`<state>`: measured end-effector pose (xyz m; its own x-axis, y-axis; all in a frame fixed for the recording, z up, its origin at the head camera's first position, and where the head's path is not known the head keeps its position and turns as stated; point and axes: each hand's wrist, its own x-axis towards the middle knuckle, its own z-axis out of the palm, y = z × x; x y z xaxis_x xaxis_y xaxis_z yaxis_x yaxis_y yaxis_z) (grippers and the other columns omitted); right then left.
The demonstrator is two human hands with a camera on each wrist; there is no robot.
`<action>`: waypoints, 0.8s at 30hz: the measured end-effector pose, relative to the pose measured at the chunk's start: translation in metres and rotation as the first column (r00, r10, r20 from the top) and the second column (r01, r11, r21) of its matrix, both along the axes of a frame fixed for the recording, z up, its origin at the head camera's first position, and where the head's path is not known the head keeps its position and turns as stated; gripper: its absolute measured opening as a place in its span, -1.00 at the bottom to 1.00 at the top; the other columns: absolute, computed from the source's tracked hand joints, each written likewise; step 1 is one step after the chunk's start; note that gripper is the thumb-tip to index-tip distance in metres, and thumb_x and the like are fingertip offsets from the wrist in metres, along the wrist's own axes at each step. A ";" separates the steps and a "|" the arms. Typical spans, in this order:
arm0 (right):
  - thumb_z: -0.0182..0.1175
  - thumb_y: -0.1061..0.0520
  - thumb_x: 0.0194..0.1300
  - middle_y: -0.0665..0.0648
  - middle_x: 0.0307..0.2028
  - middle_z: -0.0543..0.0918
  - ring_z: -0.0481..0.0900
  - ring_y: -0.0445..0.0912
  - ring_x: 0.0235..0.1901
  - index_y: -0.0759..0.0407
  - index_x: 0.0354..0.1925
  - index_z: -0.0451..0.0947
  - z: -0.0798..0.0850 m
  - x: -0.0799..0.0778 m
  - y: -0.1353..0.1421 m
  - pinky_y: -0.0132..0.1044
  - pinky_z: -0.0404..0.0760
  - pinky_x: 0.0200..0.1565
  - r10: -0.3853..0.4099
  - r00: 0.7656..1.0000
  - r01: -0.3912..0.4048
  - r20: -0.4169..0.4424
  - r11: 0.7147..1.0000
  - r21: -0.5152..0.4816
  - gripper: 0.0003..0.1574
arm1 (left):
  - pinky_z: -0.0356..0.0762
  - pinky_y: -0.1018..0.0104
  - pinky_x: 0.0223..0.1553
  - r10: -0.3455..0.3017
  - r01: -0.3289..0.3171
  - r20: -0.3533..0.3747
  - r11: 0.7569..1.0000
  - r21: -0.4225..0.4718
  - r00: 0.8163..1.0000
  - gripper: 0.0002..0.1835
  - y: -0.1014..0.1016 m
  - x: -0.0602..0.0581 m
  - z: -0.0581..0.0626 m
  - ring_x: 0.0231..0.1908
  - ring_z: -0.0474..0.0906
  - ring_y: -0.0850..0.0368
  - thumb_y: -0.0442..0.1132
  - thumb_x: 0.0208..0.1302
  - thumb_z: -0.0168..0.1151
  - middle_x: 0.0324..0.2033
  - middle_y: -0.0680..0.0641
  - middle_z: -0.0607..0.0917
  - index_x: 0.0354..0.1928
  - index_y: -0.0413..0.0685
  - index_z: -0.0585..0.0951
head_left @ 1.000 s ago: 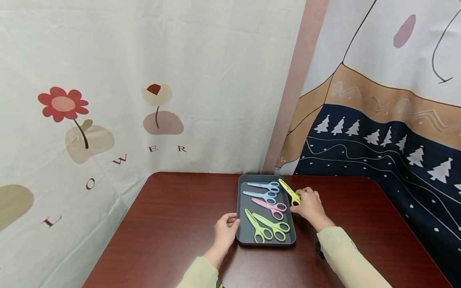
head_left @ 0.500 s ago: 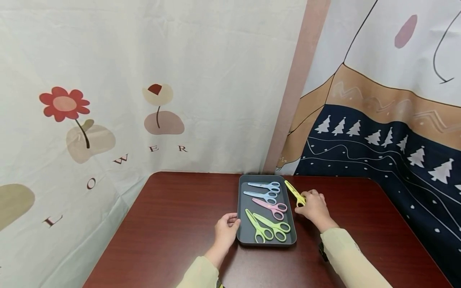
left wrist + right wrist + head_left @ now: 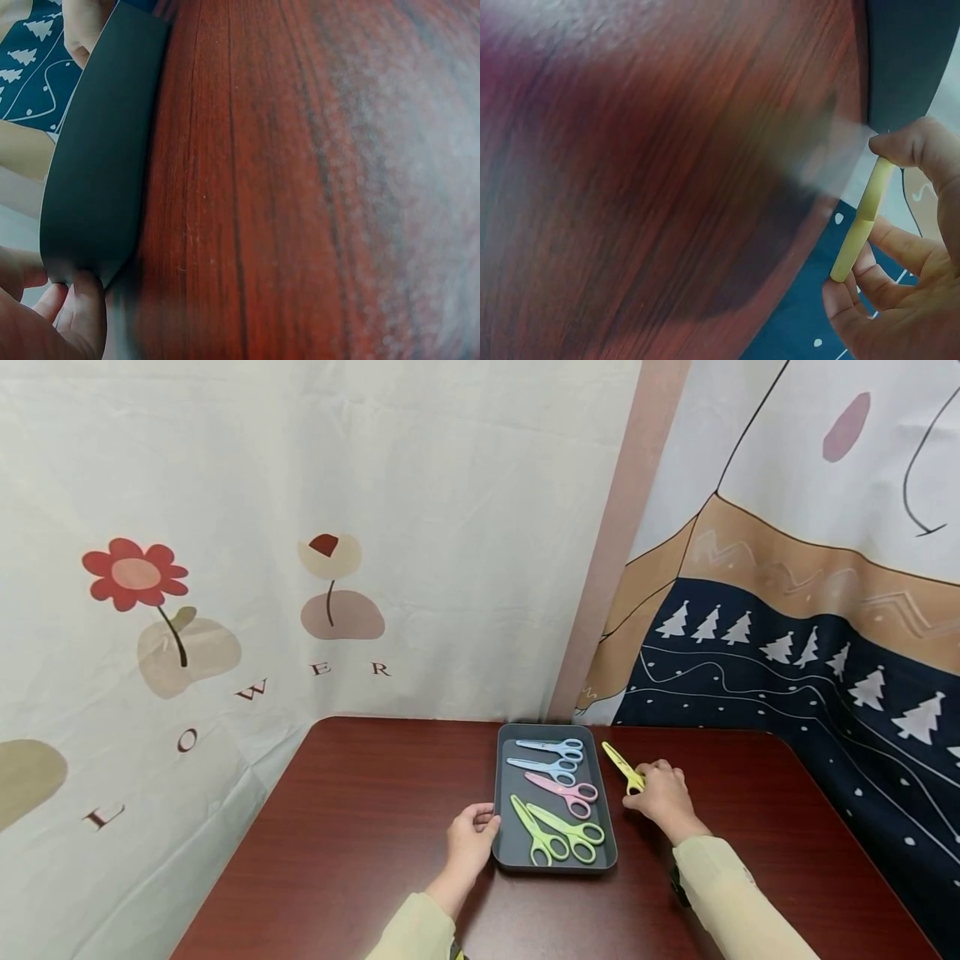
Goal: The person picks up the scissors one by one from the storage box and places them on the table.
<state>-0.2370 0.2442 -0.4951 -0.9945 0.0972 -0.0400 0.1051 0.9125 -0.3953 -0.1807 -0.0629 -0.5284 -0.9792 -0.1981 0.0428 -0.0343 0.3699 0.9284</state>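
Note:
My right hand (image 3: 664,795) pinches a pair of yellow scissors (image 3: 622,766) by the handle end, just right of the tray. Their blades point up and left in the head view. In the right wrist view the scissors (image 3: 861,221) appear edge-on between thumb and fingers. My left hand (image 3: 471,837) holds the left side of a dark grey tray (image 3: 553,864), thumb and fingertips at its rim. The left wrist view shows the tray wall (image 3: 101,142) with fingertips at its corner. In the tray lie two blue scissors (image 3: 555,768), pink scissors (image 3: 562,792) and two green scissors (image 3: 573,833).
The tray stands near the back edge of a reddish-brown wooden table (image 3: 360,827). Behind the table hangs a pale printed curtain (image 3: 465,527), with a dark blue tree-patterned part (image 3: 750,668) on the right.
My right hand has moved right with the yellow scissors, from over the tray's right rim to beside it. My left hand and the tray have stayed put.

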 end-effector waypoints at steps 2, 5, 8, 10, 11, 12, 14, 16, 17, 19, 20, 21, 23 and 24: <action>0.43 0.03 -0.12 0.43 -0.03 0.44 0.30 0.24 -0.10 0.38 0.03 0.49 -0.001 0.000 0.002 0.03 0.44 -0.15 0.007 1.000 -0.007 -0.005 1.000 0.005 -0.24 | 0.55 0.37 -0.35 0.000 0.000 0.000 1.000 0.002 1.000 -0.78 0.000 0.000 0.000 -0.36 0.59 0.13 -0.37 0.15 0.29 -0.36 -0.10 0.70 -0.14 -0.25 0.64; 0.42 0.04 -0.11 0.42 -0.04 0.44 0.30 0.24 -0.10 0.39 0.03 0.49 -0.001 0.000 0.003 0.03 0.43 -0.15 0.015 1.000 -0.015 -0.010 1.000 0.006 -0.25 | 0.56 0.36 -0.35 0.001 -0.001 0.004 1.000 0.000 1.000 -0.78 -0.001 0.000 0.000 -0.36 0.59 0.13 -0.37 0.15 0.29 -0.35 -0.10 0.70 -0.14 -0.25 0.65; 0.41 0.06 -0.11 0.43 -0.06 0.44 0.30 0.25 -0.11 0.40 0.03 0.49 0.000 0.002 0.005 0.02 0.42 -0.17 0.028 1.000 -0.028 -0.014 1.000 0.007 -0.26 | 0.55 0.36 -0.35 -0.002 0.002 0.004 1.000 -0.001 1.000 -0.78 -0.001 0.000 -0.001 -0.36 0.58 0.14 -0.36 0.15 0.29 -0.35 -0.09 0.70 -0.14 -0.24 0.64; 0.41 0.07 -0.10 0.43 -0.07 0.44 0.30 0.25 -0.12 0.41 0.02 0.49 0.001 0.003 0.007 0.02 0.41 -0.19 0.038 0.999 -0.038 -0.015 0.999 0.009 -0.27 | 0.55 0.37 -0.35 -0.002 0.002 0.005 1.000 -0.001 1.000 -0.78 -0.001 0.000 -0.002 -0.36 0.58 0.15 -0.36 0.15 0.29 -0.35 -0.09 0.70 -0.14 -0.23 0.65; 0.41 0.08 -0.10 0.43 -0.08 0.45 0.31 0.25 -0.13 0.42 0.02 0.49 0.001 0.003 0.008 0.02 0.41 -0.19 0.043 0.999 -0.043 -0.017 0.999 0.011 -0.28 | 0.54 0.37 -0.34 -0.001 0.001 0.006 1.000 0.000 1.000 -0.78 0.000 0.000 -0.002 -0.36 0.58 0.15 -0.36 0.15 0.29 -0.35 -0.09 0.70 -0.14 -0.24 0.65; 0.41 0.08 -0.11 0.43 -0.09 0.45 0.31 0.25 -0.14 0.42 0.02 0.49 0.000 0.003 0.008 0.02 0.41 -0.19 0.046 0.999 -0.046 -0.017 0.999 0.012 -0.28 | 0.54 0.37 -0.35 -0.001 0.001 0.006 1.000 0.001 1.000 -0.78 0.000 0.000 -0.002 -0.36 0.57 0.15 -0.36 0.15 0.29 -0.35 -0.09 0.70 -0.14 -0.24 0.65; 0.41 0.08 -0.11 0.43 -0.09 0.45 0.31 0.25 -0.14 0.42 0.01 0.50 0.000 0.003 0.009 0.02 0.41 -0.20 0.049 0.999 -0.049 -0.013 0.999 0.014 -0.28 | 0.54 0.38 -0.35 0.001 -0.001 0.005 1.000 0.004 1.000 -0.78 0.000 0.000 -0.002 -0.36 0.57 0.15 -0.37 0.15 0.29 -0.36 -0.09 0.69 -0.14 -0.24 0.65; 0.41 0.08 -0.10 0.43 -0.09 0.45 0.31 0.25 -0.14 0.42 0.02 0.49 -0.001 0.003 0.010 0.02 0.41 -0.19 0.048 0.999 -0.048 -0.011 0.999 0.015 -0.28 | 0.53 0.39 -0.35 0.003 -0.003 0.007 1.000 0.007 1.000 -0.79 0.000 0.000 -0.002 -0.36 0.56 0.15 -0.37 0.15 0.29 -0.36 -0.09 0.69 -0.14 -0.24 0.65; 0.40 0.08 -0.10 0.43 -0.08 0.45 0.31 0.25 -0.14 0.42 0.02 0.49 -0.002 0.003 0.010 0.02 0.40 -0.19 0.047 0.999 -0.047 -0.010 0.999 0.017 -0.28 | 0.53 0.39 -0.34 0.003 -0.003 0.007 1.000 0.009 1.000 -0.79 0.000 0.000 -0.002 -0.35 0.56 0.15 -0.37 0.16 0.28 -0.35 -0.10 0.69 -0.14 -0.24 0.64; 0.40 0.08 -0.10 0.43 -0.07 0.45 0.32 0.25 -0.14 0.41 0.03 0.49 -0.003 0.002 0.011 0.02 0.40 -0.19 0.046 0.999 -0.045 -0.006 0.999 0.023 -0.28 | 0.53 0.39 -0.34 0.003 -0.003 0.005 1.000 0.010 1.000 -0.79 0.000 0.000 -0.002 -0.35 0.56 0.15 -0.37 0.16 0.28 -0.35 -0.10 0.69 -0.14 -0.25 0.64; 0.40 0.08 -0.10 0.43 -0.07 0.45 0.32 0.24 -0.13 0.41 0.03 0.49 -0.004 0.002 0.011 0.01 0.40 -0.19 0.044 0.999 -0.044 -0.003 0.999 0.023 -0.28 | 0.54 0.39 -0.35 0.001 -0.001 0.002 1.000 0.008 1.000 -0.79 0.000 0.000 -0.002 -0.35 0.57 0.15 -0.37 0.15 0.29 -0.35 -0.10 0.69 -0.14 -0.25 0.64; 0.40 0.08 -0.10 0.43 -0.07 0.45 0.31 0.24 -0.14 0.42 0.03 0.49 -0.004 0.001 0.012 0.00 0.40 -0.20 0.045 0.999 -0.045 0.000 0.999 0.024 -0.28 | 0.54 0.38 -0.35 0.001 -0.001 0.003 1.000 0.008 1.000 -0.79 0.000 0.000 -0.002 -0.35 0.57 0.15 -0.37 0.16 0.29 -0.35 -0.09 0.69 -0.14 -0.24 0.64; 0.40 0.08 -0.09 0.42 -0.07 0.44 0.31 0.23 -0.15 0.42 0.03 0.49 -0.004 0.001 0.012 -0.02 0.39 -0.23 0.043 0.999 -0.043 0.009 0.999 0.024 -0.28 | 0.55 0.38 -0.35 0.000 0.000 0.003 1.000 0.007 1.000 -0.79 0.000 0.000 -0.001 -0.35 0.58 0.14 -0.37 0.16 0.29 -0.35 -0.09 0.69 -0.14 -0.24 0.64; 0.41 0.08 -0.09 0.41 -0.08 0.44 0.30 0.22 -0.16 0.42 0.03 0.49 -0.004 0.001 0.012 -0.04 0.39 -0.24 0.042 0.999 -0.042 0.012 0.999 0.022 -0.28 | 0.55 0.37 -0.35 0.000 0.000 0.002 1.000 0.004 1.000 -0.79 0.000 0.000 -0.001 -0.35 0.58 0.14 -0.37 0.15 0.29 -0.35 -0.09 0.70 -0.14 -0.24 0.65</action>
<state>-0.2360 0.2565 -0.4995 -0.9972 0.0565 -0.0497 0.0710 0.9248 -0.3737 -0.1805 -0.0625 -0.5297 -0.9794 -0.1981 0.0396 -0.0365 0.3663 0.9298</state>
